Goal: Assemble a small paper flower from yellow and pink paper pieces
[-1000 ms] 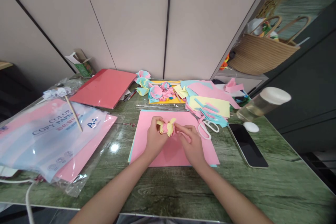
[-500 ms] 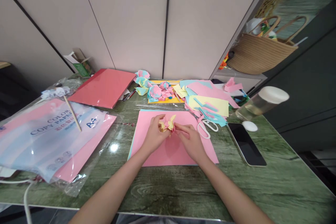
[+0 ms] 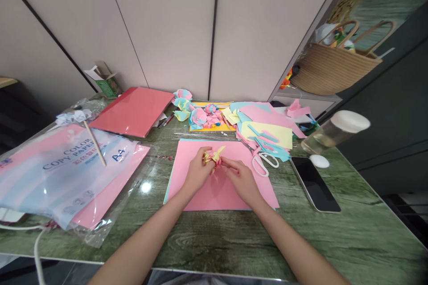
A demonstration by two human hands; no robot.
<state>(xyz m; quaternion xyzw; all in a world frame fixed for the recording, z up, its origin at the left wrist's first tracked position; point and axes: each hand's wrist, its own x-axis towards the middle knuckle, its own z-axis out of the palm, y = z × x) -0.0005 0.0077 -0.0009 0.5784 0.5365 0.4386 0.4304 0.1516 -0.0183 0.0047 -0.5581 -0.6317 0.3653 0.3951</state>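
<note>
A small yellow and pink paper flower (image 3: 214,156) is held between my two hands, above a stack of pink paper (image 3: 217,193). My left hand (image 3: 197,169) curls its fingers and thumb round the flower's left side. From the right, my right hand (image 3: 243,179) pinches the flower's edge with thumb and forefinger. White-handled scissors (image 3: 261,168) lie beside my right hand, partly on the pink stack. Behind the stack are thin wires (image 3: 203,136) and several finished-looking paper flowers (image 3: 199,117) in pink, blue and yellow. The flower's underside is hidden by my fingers.
On the left lie a plastic packet of colour copy paper (image 3: 67,187), a wooden stick (image 3: 95,143) and a red folder (image 3: 133,111). Paper scraps (image 3: 267,133) are heaped at the back right. A phone (image 3: 314,185) and a clear bottle with a white lid (image 3: 334,129) stand at right.
The flower has turned slightly between my fingers, its yellow petals now tilting differently. My hands stay in nearly the same place, and the whole view has shifted a little.
</note>
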